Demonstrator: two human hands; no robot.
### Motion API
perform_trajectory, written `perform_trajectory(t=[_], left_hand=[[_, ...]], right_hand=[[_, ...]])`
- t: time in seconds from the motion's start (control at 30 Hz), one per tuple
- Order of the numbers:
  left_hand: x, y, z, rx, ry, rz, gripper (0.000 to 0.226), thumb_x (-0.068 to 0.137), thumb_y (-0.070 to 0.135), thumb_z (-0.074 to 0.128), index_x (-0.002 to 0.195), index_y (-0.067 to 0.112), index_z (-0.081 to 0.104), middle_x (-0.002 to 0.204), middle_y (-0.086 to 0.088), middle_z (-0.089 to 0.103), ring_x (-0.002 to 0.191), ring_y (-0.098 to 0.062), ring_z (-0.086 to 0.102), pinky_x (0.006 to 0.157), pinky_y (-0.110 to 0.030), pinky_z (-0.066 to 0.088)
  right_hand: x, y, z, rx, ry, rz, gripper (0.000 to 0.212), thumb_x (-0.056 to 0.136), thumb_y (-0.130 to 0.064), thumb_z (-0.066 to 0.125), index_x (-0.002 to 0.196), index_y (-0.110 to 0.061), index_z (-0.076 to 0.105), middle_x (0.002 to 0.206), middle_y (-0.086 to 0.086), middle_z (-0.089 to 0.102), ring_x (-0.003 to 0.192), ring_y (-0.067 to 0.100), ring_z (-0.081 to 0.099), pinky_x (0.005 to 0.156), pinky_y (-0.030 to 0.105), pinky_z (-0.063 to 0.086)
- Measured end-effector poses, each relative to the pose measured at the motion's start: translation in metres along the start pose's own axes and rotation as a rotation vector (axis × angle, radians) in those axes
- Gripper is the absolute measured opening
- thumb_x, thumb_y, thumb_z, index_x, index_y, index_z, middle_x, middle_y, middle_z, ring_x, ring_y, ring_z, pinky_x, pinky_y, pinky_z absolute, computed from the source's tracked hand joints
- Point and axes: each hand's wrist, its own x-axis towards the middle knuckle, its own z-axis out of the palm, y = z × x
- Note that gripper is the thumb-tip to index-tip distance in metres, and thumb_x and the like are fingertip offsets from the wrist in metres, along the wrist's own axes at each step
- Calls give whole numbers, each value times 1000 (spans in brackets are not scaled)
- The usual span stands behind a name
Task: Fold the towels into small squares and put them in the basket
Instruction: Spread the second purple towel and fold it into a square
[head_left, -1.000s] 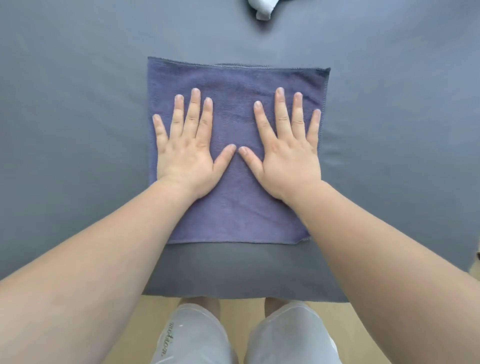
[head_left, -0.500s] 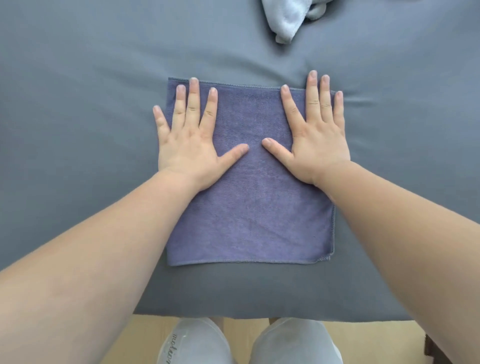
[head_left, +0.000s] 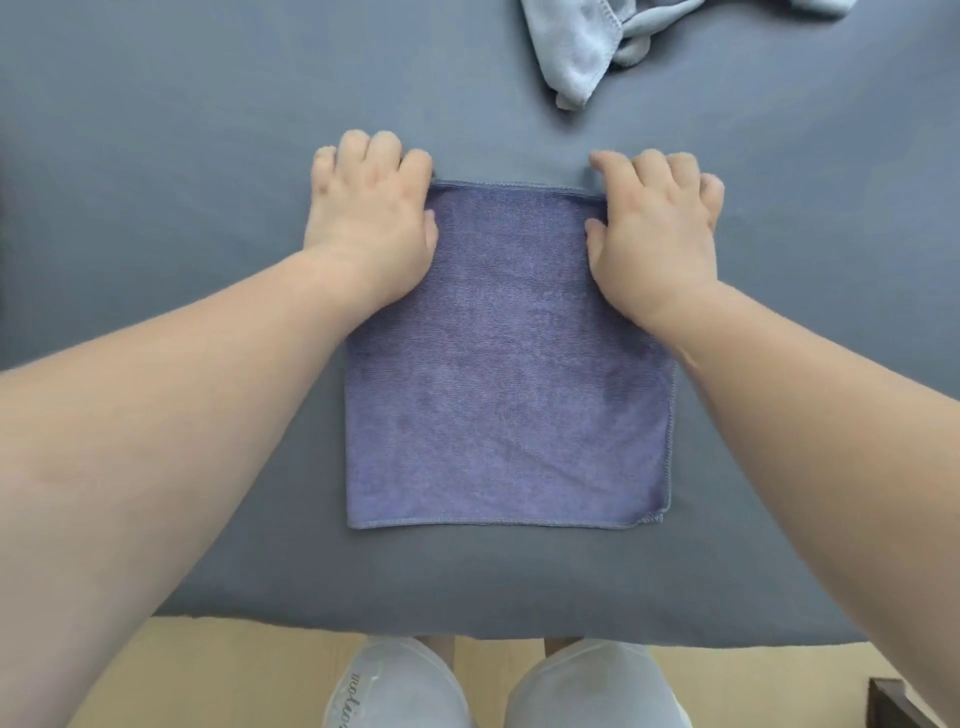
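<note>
While flat, towel (head_left: 509, 364) corners in 2 hands (head_left: 371, 208) (head_left: 654, 228)

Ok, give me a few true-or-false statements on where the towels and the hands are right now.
1. The purple towel lies flat on the grey table cover. True.
2. Its near corners are being held. False: the left hand and the right hand hold its far corners.
3. A light blue towel lies crumpled at the far right. True.
4. A basket stands beside the purple towel. False: no basket is in view.
</note>
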Motion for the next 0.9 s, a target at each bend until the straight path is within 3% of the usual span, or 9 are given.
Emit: perform_trajectory(t=[0.17, 0.3, 0.4, 0.57, 0.67, 0.77, 0.9], left_hand=[[33, -5, -17, 22, -133, 82, 23, 90, 24, 56, 110, 16, 61, 114, -14, 55, 111, -36, 48, 91, -46, 37], [43, -6, -26, -22, 29, 58, 21, 84, 4, 51, 103, 14, 52, 103, -17, 62, 99, -39, 55, 84, -45, 35], [40, -7, -37, -113, 189, -15, 26, 88, 7, 49, 111, 15, 56, 104, -16, 65, 101, -39, 56, 89, -46, 35], [-8, -17, -31, -298, 254, 5, 12, 85, 21, 58, 91, 18, 69, 92, -10, 67, 94, -37, 58, 83, -43, 41], [-62, -23, -12, -458, 267, 20, 16, 76, 13, 58, 86, 15, 71, 86, -8, 68, 85, -35, 60, 77, -44, 49], [-111, -24, 7, -478, 249, 72, 18, 75, 8, 57, 83, 14, 71, 85, -4, 68, 81, -34, 60, 75, -46, 48], [-152, -21, 16, -498, 324, 80, 15, 75, 0, 63, 82, 9, 73, 82, -7, 66, 74, -34, 57, 71, -46, 47]], right_hand=[[30, 9, -22, 39, -172, -88, 33, 90, -28, 69, 121, -23, 60, 120, 13, 60, 116, 38, 52, 93, 46, 43], [42, 11, -34, 68, -38, -72, 16, 94, -21, 60, 108, -15, 62, 121, 17, 51, 112, 40, 49, 87, 47, 45], [45, 11, -44, 49, 57, -60, 15, 95, -21, 54, 107, -14, 57, 116, 16, 56, 106, 40, 53, 87, 48, 43], [-6, 18, -41, 187, 100, -135, 12, 87, -13, 59, 98, -13, 63, 99, 12, 61, 94, 38, 56, 79, 41, 43], [-60, 25, -24, 265, 105, -167, 14, 80, -6, 60, 90, -12, 68, 89, 10, 62, 84, 37, 57, 74, 40, 46], [-105, 27, -10, 272, 157, -200, 15, 79, -4, 61, 85, -14, 71, 83, 5, 62, 77, 34, 54, 70, 47, 46], [-147, 22, -6, 289, 231, -250, 19, 76, 4, 67, 83, -13, 73, 78, 3, 59, 75, 30, 51, 71, 42, 42]])
